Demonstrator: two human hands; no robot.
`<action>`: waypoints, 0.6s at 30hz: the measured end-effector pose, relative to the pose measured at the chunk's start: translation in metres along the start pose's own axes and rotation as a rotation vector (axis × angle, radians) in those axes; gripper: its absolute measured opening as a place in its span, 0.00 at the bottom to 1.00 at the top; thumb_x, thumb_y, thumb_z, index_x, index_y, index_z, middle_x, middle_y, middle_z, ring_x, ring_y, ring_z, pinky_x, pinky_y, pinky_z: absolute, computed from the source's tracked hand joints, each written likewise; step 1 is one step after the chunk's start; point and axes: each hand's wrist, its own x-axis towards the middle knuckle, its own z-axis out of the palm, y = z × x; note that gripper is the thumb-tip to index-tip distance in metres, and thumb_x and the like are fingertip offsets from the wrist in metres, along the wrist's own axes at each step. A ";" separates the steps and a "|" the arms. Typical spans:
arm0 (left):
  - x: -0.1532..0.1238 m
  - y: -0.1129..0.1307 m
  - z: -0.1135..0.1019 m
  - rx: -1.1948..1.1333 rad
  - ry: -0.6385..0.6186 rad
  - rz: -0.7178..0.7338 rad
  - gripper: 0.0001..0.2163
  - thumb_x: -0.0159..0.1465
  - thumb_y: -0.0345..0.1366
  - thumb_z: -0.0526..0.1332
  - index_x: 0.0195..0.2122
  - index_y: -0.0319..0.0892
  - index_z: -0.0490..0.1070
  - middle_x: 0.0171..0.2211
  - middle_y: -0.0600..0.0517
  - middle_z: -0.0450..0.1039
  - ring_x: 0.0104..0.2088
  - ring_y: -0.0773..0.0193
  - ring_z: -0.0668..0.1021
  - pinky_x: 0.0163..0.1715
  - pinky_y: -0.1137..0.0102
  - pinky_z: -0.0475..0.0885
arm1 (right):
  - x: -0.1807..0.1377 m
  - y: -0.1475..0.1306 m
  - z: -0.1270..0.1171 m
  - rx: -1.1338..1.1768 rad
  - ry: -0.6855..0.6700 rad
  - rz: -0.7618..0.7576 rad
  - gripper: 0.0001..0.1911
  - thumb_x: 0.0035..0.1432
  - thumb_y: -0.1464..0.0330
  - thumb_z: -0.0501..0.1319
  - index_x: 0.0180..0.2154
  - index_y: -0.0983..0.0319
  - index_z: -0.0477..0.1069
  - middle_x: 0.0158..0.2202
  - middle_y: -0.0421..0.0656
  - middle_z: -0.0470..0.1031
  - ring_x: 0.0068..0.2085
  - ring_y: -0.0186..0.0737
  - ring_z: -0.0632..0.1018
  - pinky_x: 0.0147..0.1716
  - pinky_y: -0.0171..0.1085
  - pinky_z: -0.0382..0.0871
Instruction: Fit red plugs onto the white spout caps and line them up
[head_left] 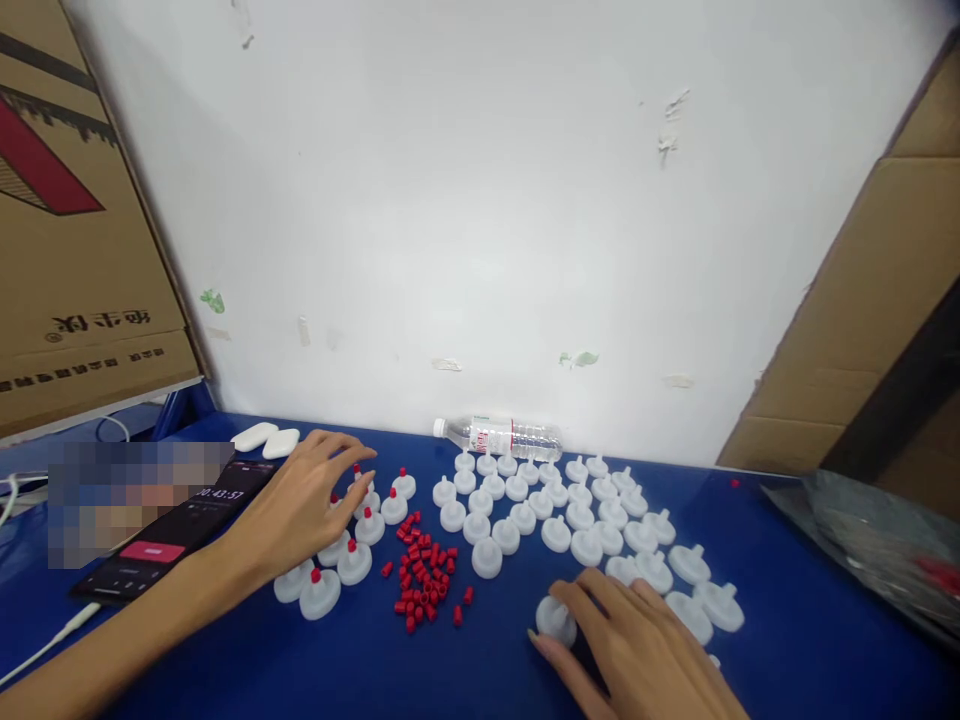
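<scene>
Head view: from my remote post I saw a loose pile of red caps (pixel 426 578) on the blue table (pixel 480 685), taken as the landmark. Left of the pile, the left hand (pixel 311 490) reached over a group of red-tipped white pieces (pixel 354 566), its fingers parted; I could not tell whether a fingertip touched any of them. To the right of the pile, on its near side, the right hand (pixel 637 640) had a single white piece (pixel 553 625) pinched between thumb and forefinger; whether it was lifted, I could not tell. Many bare-tipped white pieces (pixel 506 538) stood or leaned beyond and to the right of the pile. Farther beyond the pile, a clear bottle (pixel 491 437) lay on its side. Well left of the pile lay a phone (pixel 180 530); far to the right of the pile, I noted a plastic bag (pixel 885 545).
</scene>
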 end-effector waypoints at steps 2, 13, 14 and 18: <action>-0.002 0.011 -0.008 -0.018 -0.010 0.116 0.15 0.72 0.44 0.56 0.47 0.43 0.79 0.49 0.42 0.77 0.53 0.45 0.74 0.53 0.53 0.69 | 0.002 -0.003 0.001 -0.007 0.031 0.047 0.20 0.78 0.64 0.45 0.48 0.56 0.76 0.42 0.44 0.84 0.37 0.48 0.86 0.38 0.46 0.79; -0.022 0.038 -0.012 -0.160 -0.359 0.321 0.04 0.67 0.32 0.65 0.40 0.50 0.77 0.47 0.51 0.74 0.55 0.51 0.72 0.67 0.47 0.53 | 0.009 -0.010 -0.005 0.026 0.090 0.133 0.23 0.80 0.62 0.40 0.50 0.58 0.73 0.39 0.42 0.83 0.37 0.44 0.86 0.43 0.45 0.77; -0.021 0.036 -0.011 -0.164 -0.390 0.323 0.04 0.68 0.32 0.65 0.41 0.50 0.77 0.47 0.52 0.75 0.55 0.52 0.72 0.67 0.48 0.54 | 0.009 -0.010 -0.004 0.028 0.094 0.132 0.23 0.81 0.62 0.40 0.50 0.58 0.73 0.39 0.42 0.84 0.37 0.44 0.86 0.43 0.45 0.77; -0.018 0.033 -0.013 -0.181 -0.447 0.345 0.04 0.71 0.31 0.62 0.40 0.48 0.75 0.45 0.51 0.75 0.53 0.54 0.74 0.64 0.52 0.60 | 0.008 -0.011 -0.005 0.050 0.105 0.122 0.23 0.81 0.62 0.41 0.51 0.60 0.73 0.38 0.43 0.85 0.37 0.44 0.86 0.43 0.44 0.78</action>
